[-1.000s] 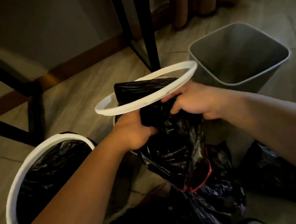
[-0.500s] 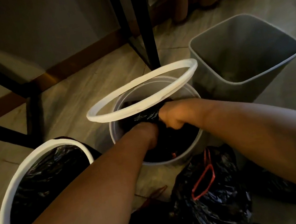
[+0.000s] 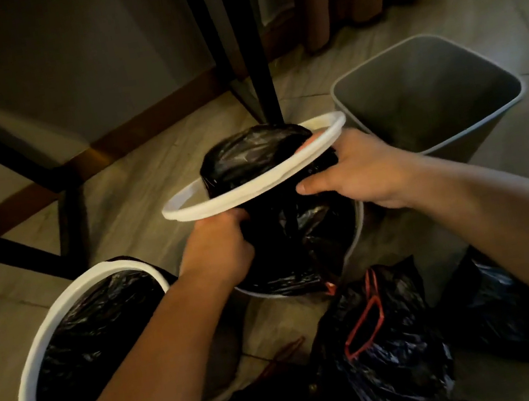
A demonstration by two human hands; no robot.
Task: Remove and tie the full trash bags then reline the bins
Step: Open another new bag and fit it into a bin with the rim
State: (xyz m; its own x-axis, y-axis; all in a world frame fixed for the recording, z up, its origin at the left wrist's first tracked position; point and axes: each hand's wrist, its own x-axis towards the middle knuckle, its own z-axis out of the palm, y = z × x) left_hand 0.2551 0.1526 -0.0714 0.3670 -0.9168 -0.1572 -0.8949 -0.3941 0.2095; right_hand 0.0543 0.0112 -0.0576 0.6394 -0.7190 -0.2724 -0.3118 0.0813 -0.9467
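While both hands grip black bag (image 3: pixel 260 159), no readable writing.

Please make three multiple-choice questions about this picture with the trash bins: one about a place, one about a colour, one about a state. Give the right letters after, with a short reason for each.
1. Where is the grey square bin?
A. left of the left hand
B. behind the right hand, on the right
C. under the tied bags

2. What colour is the drawstring loop on the bag lying in front?
A. red
B. blue
C. white

3. What is the state of the white ring?
A. pressed down on its bin
B. lying flat on the floor
C. lifted and tilted, with the black bag pulled up through it

Answers:
1 B, it stands unlined past the right hand.
2 A, the loop shows red against black plastic.
3 C, the ring hangs above the round bin while the left hand has a grip on the bag below it.
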